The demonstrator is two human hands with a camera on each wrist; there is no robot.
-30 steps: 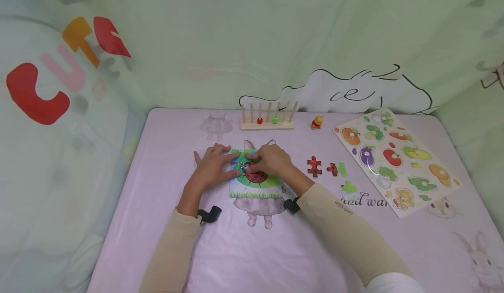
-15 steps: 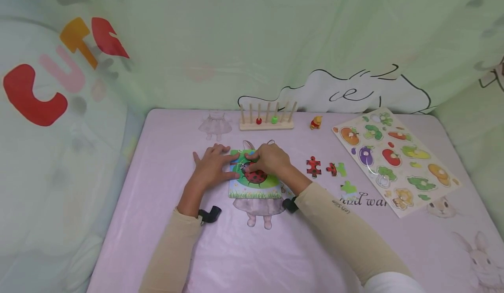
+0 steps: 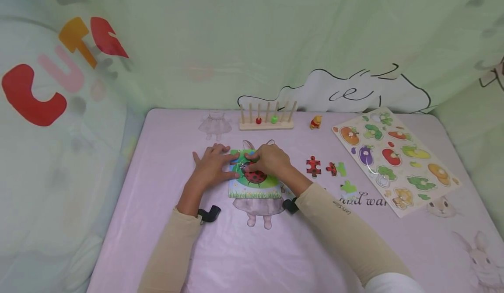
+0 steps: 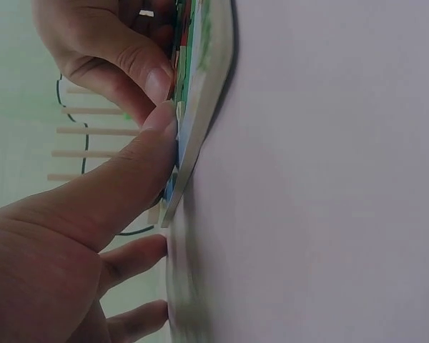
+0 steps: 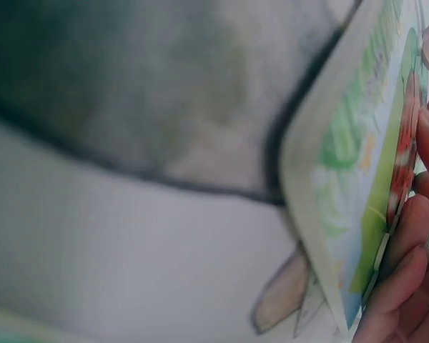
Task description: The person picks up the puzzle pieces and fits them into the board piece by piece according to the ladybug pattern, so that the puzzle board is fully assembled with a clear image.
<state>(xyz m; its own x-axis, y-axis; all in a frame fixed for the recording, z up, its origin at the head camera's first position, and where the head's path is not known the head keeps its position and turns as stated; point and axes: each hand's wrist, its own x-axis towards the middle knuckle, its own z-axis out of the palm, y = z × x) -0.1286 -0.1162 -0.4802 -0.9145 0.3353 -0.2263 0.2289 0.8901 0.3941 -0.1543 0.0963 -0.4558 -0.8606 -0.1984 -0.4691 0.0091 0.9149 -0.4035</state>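
Note:
A ladybug jigsaw puzzle (image 3: 256, 188) lies on the table in front of the person, its thick board edge showing in both wrist views. The left hand (image 3: 211, 168) rests at its left side, thumb and index finger stretched over the board while the other fingers spread on the table. From the right, the right hand (image 3: 272, 159) reaches over the puzzle's upper part, fingers curled. Its thumb and index finger pinch a puzzle piece at the ladybug's head, mostly covered by the fingers. In the left wrist view, the right thumb (image 4: 157, 84) is close to the left thumb (image 4: 161, 118).
Loose puzzle pieces (image 3: 313, 167) lie right of the board, including a green one (image 3: 348, 187). A vegetable peg board (image 3: 393, 157) sits farther right. Behind stand a wooden peg rack (image 3: 266, 126) with red and green beads and a small bear figure (image 3: 316, 122).
Both hands stay in nearly the same place on the puzzle. The head view has shifted very slightly.

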